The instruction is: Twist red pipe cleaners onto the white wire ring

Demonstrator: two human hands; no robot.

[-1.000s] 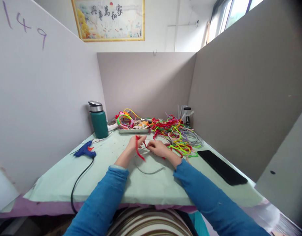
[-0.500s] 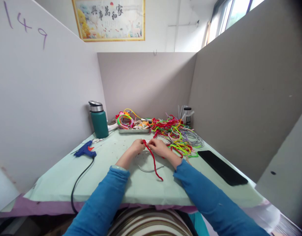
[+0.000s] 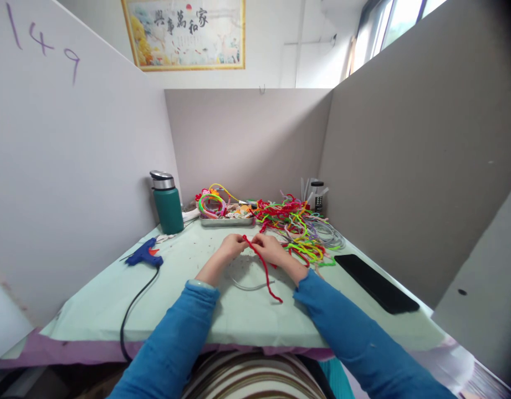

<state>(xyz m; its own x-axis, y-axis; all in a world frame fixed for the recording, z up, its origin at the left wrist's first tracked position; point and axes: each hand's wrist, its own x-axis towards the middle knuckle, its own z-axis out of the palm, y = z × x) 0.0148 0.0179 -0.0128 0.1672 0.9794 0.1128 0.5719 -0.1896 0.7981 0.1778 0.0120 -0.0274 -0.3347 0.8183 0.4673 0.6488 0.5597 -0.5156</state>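
A fuzzy red stem (image 3: 264, 267) runs from between my fingertips down toward me, its lower end lying near the middle of the table. My left hand (image 3: 234, 245) is closed in a pinch on its upper end. My right hand (image 3: 267, 247) is close beside, fingers pinched together on the same red stem near the top. Under the stem, a thin grey curved piece (image 3: 248, 287) lies on the pale cloth.
Behind my hands are a metal tray (image 3: 227, 223) of small pieces and a pile of colourful stems (image 3: 286, 213). A green bottle (image 3: 168, 208) and blue glue gun (image 3: 145, 253) are at left, a black phone (image 3: 376, 284) at right. Partitions surround the table.
The hanging end of the red stem has swung a little to the right. Both hands have barely moved, with their fingertips slightly shifted.
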